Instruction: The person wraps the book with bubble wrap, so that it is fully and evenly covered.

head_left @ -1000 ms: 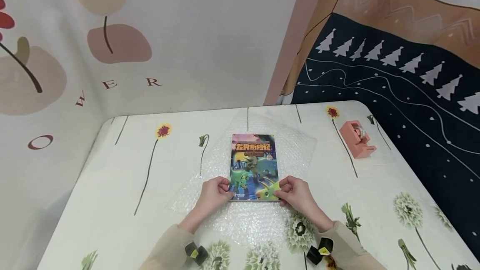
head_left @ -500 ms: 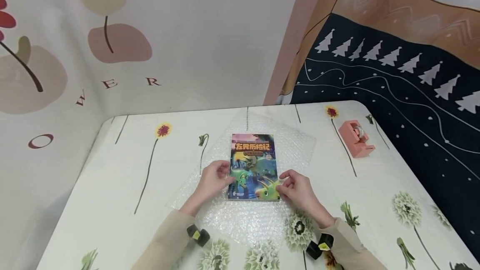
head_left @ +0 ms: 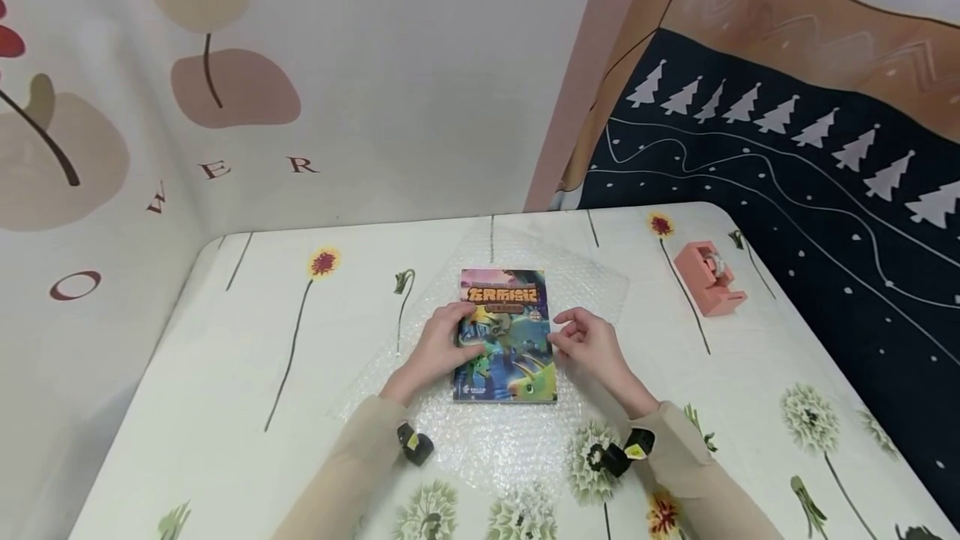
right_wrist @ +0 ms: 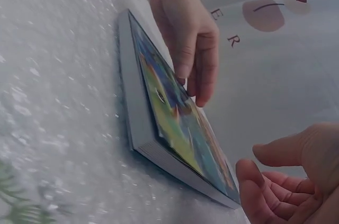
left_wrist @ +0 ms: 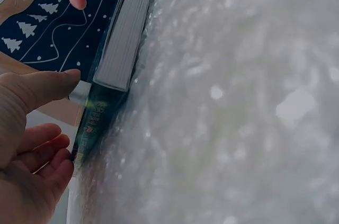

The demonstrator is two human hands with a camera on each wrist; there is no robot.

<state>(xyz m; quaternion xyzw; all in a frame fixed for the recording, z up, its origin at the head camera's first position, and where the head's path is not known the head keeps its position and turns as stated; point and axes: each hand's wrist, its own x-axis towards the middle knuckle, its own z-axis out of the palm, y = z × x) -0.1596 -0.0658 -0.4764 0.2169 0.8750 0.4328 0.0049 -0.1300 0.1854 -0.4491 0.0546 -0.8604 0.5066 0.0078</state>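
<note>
A colourful cartoon-covered book (head_left: 510,348) lies flat on a sheet of clear bubble wrap (head_left: 592,294) on the table. My left hand (head_left: 442,342) rests on the book's left edge with its fingers laid on the cover, and the right wrist view shows those fingers (right_wrist: 190,60) stretched out over the book (right_wrist: 169,113). My right hand (head_left: 579,337) hovers just off the book's right edge, fingers loosely curled and holding nothing. Its fingers (right_wrist: 275,181) stay clear of the cover. In the left wrist view my thumb (left_wrist: 55,83) touches the book's edge (left_wrist: 124,38).
A pink tape dispenser (head_left: 708,277) stands at the right rear of the flower-print tablecloth (head_left: 247,373). Patterned cloth walls enclose the table behind and on both sides. Bubble wrap (left_wrist: 238,128) spreads wide around the book.
Both hands left the book's near corners and moved up along its sides. The left hand now lies on the cover, and the right hand has come off the book.
</note>
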